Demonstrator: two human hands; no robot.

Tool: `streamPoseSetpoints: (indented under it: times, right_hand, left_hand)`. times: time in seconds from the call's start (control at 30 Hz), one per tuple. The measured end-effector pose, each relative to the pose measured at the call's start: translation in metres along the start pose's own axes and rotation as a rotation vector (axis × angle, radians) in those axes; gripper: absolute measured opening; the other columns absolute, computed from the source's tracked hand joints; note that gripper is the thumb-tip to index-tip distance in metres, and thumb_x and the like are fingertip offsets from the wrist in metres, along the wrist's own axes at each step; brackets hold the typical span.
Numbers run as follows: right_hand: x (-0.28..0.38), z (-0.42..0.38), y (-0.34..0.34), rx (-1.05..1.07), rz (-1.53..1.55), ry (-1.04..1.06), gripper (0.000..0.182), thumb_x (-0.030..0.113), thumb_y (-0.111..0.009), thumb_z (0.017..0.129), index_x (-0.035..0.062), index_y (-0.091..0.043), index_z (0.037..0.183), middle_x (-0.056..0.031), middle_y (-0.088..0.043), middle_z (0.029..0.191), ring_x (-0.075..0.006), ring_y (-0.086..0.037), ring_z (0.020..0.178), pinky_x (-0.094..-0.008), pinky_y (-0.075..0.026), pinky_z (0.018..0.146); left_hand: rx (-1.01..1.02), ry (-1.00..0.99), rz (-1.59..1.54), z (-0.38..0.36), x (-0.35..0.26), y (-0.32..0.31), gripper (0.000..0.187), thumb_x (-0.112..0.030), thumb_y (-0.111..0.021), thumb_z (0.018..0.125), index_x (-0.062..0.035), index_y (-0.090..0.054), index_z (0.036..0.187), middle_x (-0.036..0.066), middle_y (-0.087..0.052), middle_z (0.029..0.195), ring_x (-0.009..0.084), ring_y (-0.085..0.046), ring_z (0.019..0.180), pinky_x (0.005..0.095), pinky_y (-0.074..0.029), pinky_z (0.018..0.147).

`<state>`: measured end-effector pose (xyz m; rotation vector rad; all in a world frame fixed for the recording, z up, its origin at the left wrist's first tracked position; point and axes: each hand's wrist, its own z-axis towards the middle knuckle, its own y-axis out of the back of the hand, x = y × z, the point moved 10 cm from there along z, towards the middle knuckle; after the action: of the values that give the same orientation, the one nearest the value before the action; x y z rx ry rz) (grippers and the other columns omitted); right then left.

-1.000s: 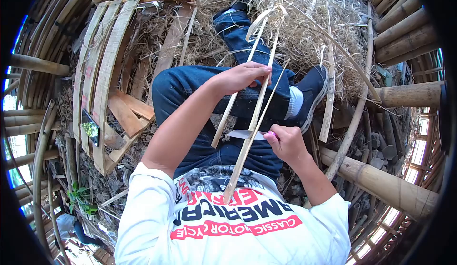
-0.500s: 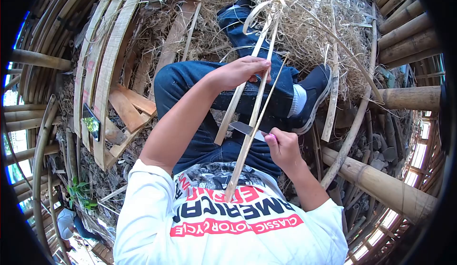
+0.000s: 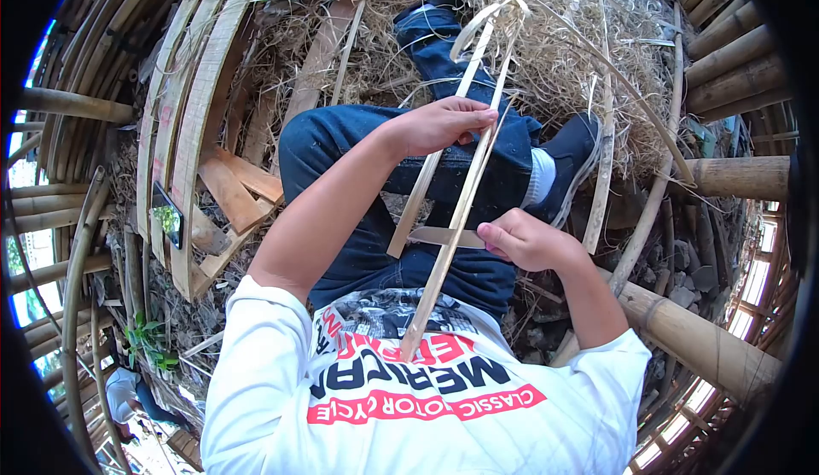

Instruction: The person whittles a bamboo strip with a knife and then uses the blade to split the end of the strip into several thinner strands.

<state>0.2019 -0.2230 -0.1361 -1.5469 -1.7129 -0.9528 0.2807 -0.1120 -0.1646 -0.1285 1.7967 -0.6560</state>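
Observation:
My left hand [image 3: 444, 125] grips a long pale bamboo strip [image 3: 452, 227] that runs from my chest up toward the straw pile; a second thin strip [image 3: 415, 202] hangs beside it. My right hand [image 3: 525, 240] holds a knife [image 3: 439, 236] whose blade lies across the strip, just below my left hand. I sit with my legs in blue jeans [image 3: 358, 159] crossed under the work, a dark shoe [image 3: 572, 155] to the right.
A heap of dry straw and bamboo shavings [image 3: 563, 57] lies ahead. Curved wooden slats [image 3: 192, 125] and a phone [image 3: 168, 215] rest at left. Thick bamboo poles [image 3: 699, 343] ring the spot on the right and left.
My right hand has turned so the knife blade lies flatter across the strip. The strip has shifted slightly right, and my left hand stays gripping it.

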Motion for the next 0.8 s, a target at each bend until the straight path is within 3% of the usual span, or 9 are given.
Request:
streamPoseSetpoints:
  times: [0.03, 0.1, 0.13, 0.17, 0.27, 0.6, 0.7, 0.77, 0.8]
  right_hand:
    - [-0.003, 0.001, -0.006, 0.002, 0.003, 0.001, 0.052, 0.036, -0.042, 0.101, -0.0038, -0.054, 0.069, -0.0059, -0.043, 0.050, -0.0166, -0.041, 0.046, -0.0332, -0.037, 0.048]
    - [0.006, -0.003, 0.000, -0.222, 0.029, 0.104, 0.052, 0.035, -0.045, 0.100, -0.0052, -0.057, 0.070, -0.0146, -0.046, 0.052, -0.0256, -0.043, 0.046, -0.0356, -0.040, 0.050]
    - [0.026, -0.011, 0.007, -0.408, -0.136, 0.262, 0.045, 0.031, -0.051, 0.098, -0.0020, -0.055, 0.067, -0.0159, -0.051, 0.054, -0.0313, -0.052, 0.048, -0.0364, -0.042, 0.049]
    - [0.024, -0.013, 0.002, -0.404, -0.136, 0.264, 0.045, 0.031, -0.051, 0.098, -0.0020, -0.055, 0.067, -0.0159, -0.051, 0.054, -0.0313, -0.052, 0.048, -0.0364, -0.042, 0.049]
    - [0.037, -0.028, 0.007, -0.655, -0.387, 0.386, 0.037, 0.030, -0.060, 0.093, 0.0037, -0.053, 0.068, -0.0131, -0.054, 0.056, -0.0317, -0.059, 0.051, -0.0371, -0.044, 0.045]
    - [0.041, -0.036, 0.003, -0.753, -0.472, 0.436, 0.039, 0.034, -0.061, 0.091, 0.0058, -0.052, 0.066, -0.0123, -0.053, 0.055, -0.0302, -0.058, 0.050, -0.0361, -0.043, 0.044]
    - [0.038, -0.034, 0.006, -0.726, -0.449, 0.417, 0.038, 0.032, -0.060, 0.092, 0.0043, -0.053, 0.068, -0.0137, -0.053, 0.055, -0.0315, -0.058, 0.050, -0.0365, -0.043, 0.044]
    - [0.027, -0.020, 0.005, -0.541, -0.260, 0.348, 0.038, 0.031, -0.056, 0.096, 0.0015, -0.056, 0.071, -0.0110, -0.049, 0.052, -0.0236, -0.056, 0.047, -0.0330, -0.042, 0.046]
    - [0.025, -0.020, 0.008, -0.543, -0.259, 0.347, 0.038, 0.031, -0.056, 0.096, 0.0015, -0.056, 0.071, -0.0110, -0.049, 0.052, -0.0236, -0.056, 0.047, -0.0330, -0.042, 0.046]
  left_hand:
    - [-0.008, -0.020, -0.026, 0.000, -0.003, -0.001, 0.026, -0.032, -0.053, 0.099, -0.0086, -0.062, 0.091, -0.002, -0.058, 0.080, 0.0058, -0.047, 0.070, 0.0221, -0.040, 0.068]
    - [0.019, -0.058, -0.038, -0.004, -0.011, 0.000, 0.027, -0.032, -0.052, 0.099, -0.0085, -0.062, 0.091, -0.002, -0.058, 0.080, 0.0058, -0.047, 0.070, 0.0223, -0.040, 0.068]
    - [0.012, -0.075, -0.021, -0.007, -0.015, 0.002, 0.028, -0.033, -0.052, 0.099, -0.0083, -0.062, 0.090, -0.002, -0.058, 0.080, 0.0057, -0.047, 0.070, 0.0225, -0.040, 0.068]
    - [0.005, -0.090, -0.004, -0.009, -0.018, 0.003, 0.028, -0.033, -0.052, 0.099, -0.0080, -0.061, 0.090, -0.003, -0.058, 0.079, 0.0057, -0.047, 0.070, 0.0228, -0.039, 0.068]
    - [-0.022, -0.099, 0.023, -0.007, -0.016, 0.004, 0.029, -0.033, -0.051, 0.099, -0.0073, -0.061, 0.088, -0.003, -0.056, 0.079, 0.0056, -0.047, 0.071, 0.0230, -0.039, 0.068]
    - [-0.069, -0.066, 0.015, -0.015, -0.013, 0.008, 0.030, -0.034, -0.052, 0.099, -0.0074, -0.060, 0.090, -0.003, -0.057, 0.080, 0.0054, -0.046, 0.071, 0.0222, -0.039, 0.068]
    - [-0.046, -0.074, 0.029, -0.014, -0.012, 0.009, 0.030, -0.037, -0.051, 0.099, -0.0115, -0.064, 0.088, -0.007, -0.062, 0.080, 0.0002, -0.048, 0.070, 0.0176, -0.036, 0.064]
    - [-0.034, -0.089, 0.063, -0.011, -0.011, 0.009, 0.030, -0.036, -0.050, 0.100, -0.0122, -0.064, 0.088, -0.007, -0.063, 0.080, 0.0001, -0.049, 0.071, 0.0179, -0.036, 0.064]
    - [-0.032, -0.088, 0.063, -0.011, -0.012, 0.007, 0.030, -0.036, -0.050, 0.100, -0.0122, -0.064, 0.088, -0.007, -0.063, 0.080, 0.0001, -0.049, 0.071, 0.0179, -0.036, 0.064]
